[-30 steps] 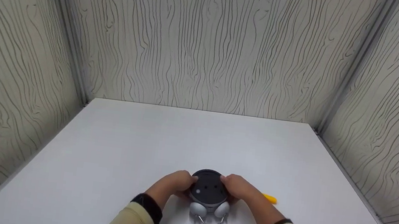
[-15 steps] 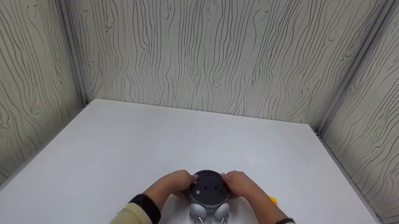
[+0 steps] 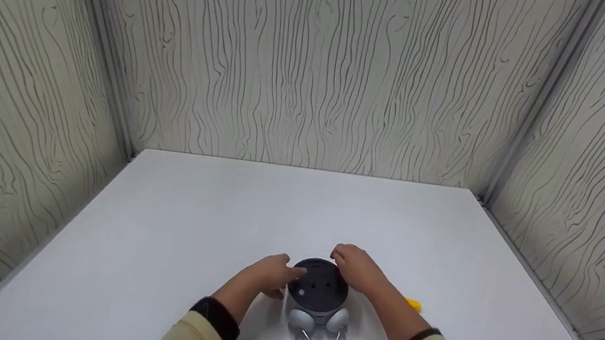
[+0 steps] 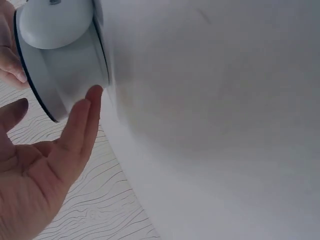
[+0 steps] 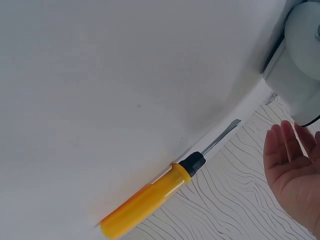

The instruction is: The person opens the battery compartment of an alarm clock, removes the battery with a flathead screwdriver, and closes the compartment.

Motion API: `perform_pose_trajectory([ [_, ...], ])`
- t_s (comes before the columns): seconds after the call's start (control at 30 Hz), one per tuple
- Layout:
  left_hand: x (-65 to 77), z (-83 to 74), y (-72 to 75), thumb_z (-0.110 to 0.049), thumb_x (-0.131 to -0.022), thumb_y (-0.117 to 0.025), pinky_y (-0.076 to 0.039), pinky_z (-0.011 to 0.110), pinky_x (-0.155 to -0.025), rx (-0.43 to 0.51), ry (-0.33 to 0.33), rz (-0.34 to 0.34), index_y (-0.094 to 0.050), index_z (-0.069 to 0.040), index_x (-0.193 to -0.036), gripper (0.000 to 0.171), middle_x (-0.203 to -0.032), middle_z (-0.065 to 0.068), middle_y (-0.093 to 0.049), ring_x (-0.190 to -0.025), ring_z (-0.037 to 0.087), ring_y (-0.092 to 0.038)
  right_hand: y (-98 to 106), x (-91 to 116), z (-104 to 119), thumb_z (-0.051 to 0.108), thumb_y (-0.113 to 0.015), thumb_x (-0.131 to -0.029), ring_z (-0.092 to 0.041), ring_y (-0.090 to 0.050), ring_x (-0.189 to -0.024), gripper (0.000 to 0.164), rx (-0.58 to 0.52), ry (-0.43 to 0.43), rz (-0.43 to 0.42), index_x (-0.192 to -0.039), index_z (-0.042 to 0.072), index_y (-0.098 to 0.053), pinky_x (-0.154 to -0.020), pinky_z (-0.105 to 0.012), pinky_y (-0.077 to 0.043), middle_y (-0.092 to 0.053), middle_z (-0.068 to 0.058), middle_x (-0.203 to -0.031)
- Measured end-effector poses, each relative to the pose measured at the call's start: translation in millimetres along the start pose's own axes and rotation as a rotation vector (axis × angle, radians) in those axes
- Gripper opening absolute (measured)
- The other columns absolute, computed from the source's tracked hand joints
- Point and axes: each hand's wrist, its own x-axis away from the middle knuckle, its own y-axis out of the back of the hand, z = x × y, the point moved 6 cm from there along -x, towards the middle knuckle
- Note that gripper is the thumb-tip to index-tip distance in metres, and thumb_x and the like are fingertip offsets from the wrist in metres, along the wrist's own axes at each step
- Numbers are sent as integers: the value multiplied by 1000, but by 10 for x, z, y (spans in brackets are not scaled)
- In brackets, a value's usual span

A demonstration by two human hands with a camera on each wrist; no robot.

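A twin-bell alarm clock (image 3: 318, 287) lies on the white table with its black back up, bells and wire handle towards me. My left hand (image 3: 269, 275) is at its left side, thumb over the back's edge. In the left wrist view, this hand's fingers are fairly straight, with fingertips (image 4: 94, 92) at the pale casing (image 4: 67, 75); whether they touch is unclear. At the clock's far right edge is my right hand (image 3: 358, 267). The right wrist view shows its fingers (image 5: 286, 142) loosely bent beside the casing, holding nothing.
To the right lies a screwdriver (image 5: 150, 197) with a yellow handle and flat tip, mostly hidden by my right forearm in the head view. The white table (image 3: 206, 204) meets wood-patterned panels (image 3: 315, 67) at the back and both sides.
Both hands have loosened from the clock. My right hand has moved up and away towards its far edge; my left fingers have spread. The clock stays almost where it was.
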Motion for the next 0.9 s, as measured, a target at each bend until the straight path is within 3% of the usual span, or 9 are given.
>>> perform_pose_trajectory([
  [0.1, 35, 0, -6, -40, -99, -71, -65, 44, -90, -22, -21, -4, -35, 5, -160, 83, -150, 28, -56, -102, 31, -73, -12, -12, 45, 7, -48, -106, -33, -66, -110, 24, 4, 7, -25, -109, 0, -71, -103, -54, -54, -68, -15, -109],
  [0.23, 50, -4, -60, -43, -91, -81, -64, 44, -88, -70, -67, 2, -32, 2, -162, 97, -150, 26, -55, -96, 26, -69, -42, -30, 104, 4, -50, -106, -32, -66, -111, 22, 0, 38, -62, -109, 0, -72, -105, -53, -55, -66, -14, -108],
  [0.53, 74, -53, -173, -40, -82, -91, -61, 51, -95, -145, -109, 21, -25, 0, -165, 113, -157, 29, -47, -114, 33, -66, -123, -27, 222, -2, -52, -100, -29, -65, -99, 21, 19, 151, -78, -97, 3, -72, -94, -53, -57, -67, -12, -99],
  [0.77, 92, -67, -227, -37, -79, -94, -60, 50, -96, -202, -119, 25, -23, -4, -166, 117, -154, 29, -49, -111, 32, -64, -177, -35, 228, 1, -51, -101, -29, -63, -99, 20, 35, 101, -23, -98, 3, -71, -96, -53, -56, -67, -12, -99],
  [0.9, 100, -74, -222, -39, -78, -93, -53, 52, -110, -232, -131, 8, -24, -3, -166, 117, -156, 29, -49, -130, 36, -60, -188, -43, 243, 0, -50, -101, -30, -63, -97, 20, 39, 104, -7, -96, 2, -69, -94, -54, -56, -67, -13, -96],
])
